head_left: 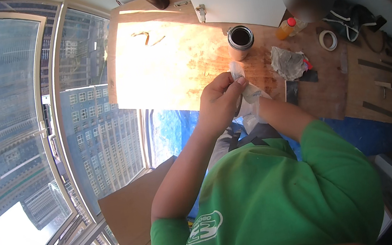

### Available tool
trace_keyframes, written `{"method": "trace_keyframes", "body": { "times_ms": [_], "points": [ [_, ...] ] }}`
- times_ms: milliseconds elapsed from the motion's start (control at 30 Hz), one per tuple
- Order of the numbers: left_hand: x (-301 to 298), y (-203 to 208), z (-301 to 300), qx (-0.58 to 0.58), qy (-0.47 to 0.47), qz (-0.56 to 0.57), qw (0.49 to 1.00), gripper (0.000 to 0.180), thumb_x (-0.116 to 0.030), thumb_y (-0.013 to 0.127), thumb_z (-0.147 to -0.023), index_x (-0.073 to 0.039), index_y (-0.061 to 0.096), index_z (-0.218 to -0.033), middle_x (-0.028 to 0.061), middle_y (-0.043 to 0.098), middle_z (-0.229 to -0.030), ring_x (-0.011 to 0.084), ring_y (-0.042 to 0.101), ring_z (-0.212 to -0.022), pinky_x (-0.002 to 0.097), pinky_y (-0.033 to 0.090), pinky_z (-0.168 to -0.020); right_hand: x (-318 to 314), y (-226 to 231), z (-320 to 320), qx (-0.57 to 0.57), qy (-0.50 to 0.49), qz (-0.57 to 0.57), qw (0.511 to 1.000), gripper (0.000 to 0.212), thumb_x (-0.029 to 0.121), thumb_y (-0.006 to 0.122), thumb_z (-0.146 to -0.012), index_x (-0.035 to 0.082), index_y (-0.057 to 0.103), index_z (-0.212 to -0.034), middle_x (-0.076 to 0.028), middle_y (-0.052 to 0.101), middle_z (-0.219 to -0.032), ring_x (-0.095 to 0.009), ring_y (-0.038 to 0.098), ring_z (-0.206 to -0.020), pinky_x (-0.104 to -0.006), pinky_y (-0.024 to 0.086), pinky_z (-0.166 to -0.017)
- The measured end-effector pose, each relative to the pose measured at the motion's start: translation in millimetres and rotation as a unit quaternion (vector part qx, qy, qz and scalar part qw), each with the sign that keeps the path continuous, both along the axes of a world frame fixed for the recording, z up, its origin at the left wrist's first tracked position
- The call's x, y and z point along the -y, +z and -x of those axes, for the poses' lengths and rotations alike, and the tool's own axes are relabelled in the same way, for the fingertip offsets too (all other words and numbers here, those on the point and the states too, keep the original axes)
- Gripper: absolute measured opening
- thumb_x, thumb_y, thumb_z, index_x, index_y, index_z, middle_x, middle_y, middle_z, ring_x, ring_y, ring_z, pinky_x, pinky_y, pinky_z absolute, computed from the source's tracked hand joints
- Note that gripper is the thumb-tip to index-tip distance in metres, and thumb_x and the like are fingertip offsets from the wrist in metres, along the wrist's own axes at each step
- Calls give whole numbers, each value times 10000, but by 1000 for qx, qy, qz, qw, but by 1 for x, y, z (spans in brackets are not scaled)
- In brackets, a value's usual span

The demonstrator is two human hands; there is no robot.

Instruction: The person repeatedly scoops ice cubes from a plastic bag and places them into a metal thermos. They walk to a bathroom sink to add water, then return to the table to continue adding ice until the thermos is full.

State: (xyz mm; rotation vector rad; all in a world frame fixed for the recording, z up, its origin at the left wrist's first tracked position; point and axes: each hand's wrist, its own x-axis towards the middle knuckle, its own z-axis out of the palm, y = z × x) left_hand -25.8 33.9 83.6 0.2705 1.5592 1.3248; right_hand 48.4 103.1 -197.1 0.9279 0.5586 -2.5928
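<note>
I'm pulling a thin translucent plastic glove [251, 94] onto my right hand [258, 105], just this side of the open tin can [240, 42] on the plywood worktop [167, 70], with my left hand [221, 99] pinching its cuff between thumb and fingertips; the right hand is mostly hidden behind the left, so I cannot tell whether it is curled or spread inside. I reckon the film could tear if I tug too hard. My elbow could also knock the can toward the crumpled rag [288, 61] beside it, or the orange bottle [287, 28] beyond.
</note>
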Motion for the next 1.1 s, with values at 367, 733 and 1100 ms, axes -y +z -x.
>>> {"method": "trace_keyframes", "body": {
  "times_ms": [367, 733, 1100],
  "points": [
    [34, 0, 27, -17, 30, 30, 999, 169, -178, 647, -986, -25, 718, -972, -13, 662, -799, 52, 559, -673, 217, 437, -608, -14, 29, -10, -34, 22, 106, 994, 391, 316, 557, -968, 75, 647, -1262, -123, 713, -1171, -256, 703, -1025, -420, 561, -878],
    [41, 8, 43, -35, 48, 55, 997, 189, -185, 657, -966, -3, 708, -966, -7, 624, -745, 53, 515, -615, 229, 405, -556, -6, 81, -20, -24, -58, 128, 990, 351, 265, 638, -965, 27, 628, -1223, -121, 708, -1098, -228, 696, -974, -379, 567, -919],
    [65, -14, 67, 7, 99, 37, 994, 154, -157, 641, -975, -13, 695, -962, 16, 671, -807, 71, 586, -671, 214, 451, -590, 0, 84, -14, -38, -180, 94, 978, 232, 245, 646, -959, 16, 664, -987, -115, 711, -947, -234, 701, -886, -367, 581, -863]
  ]
}}
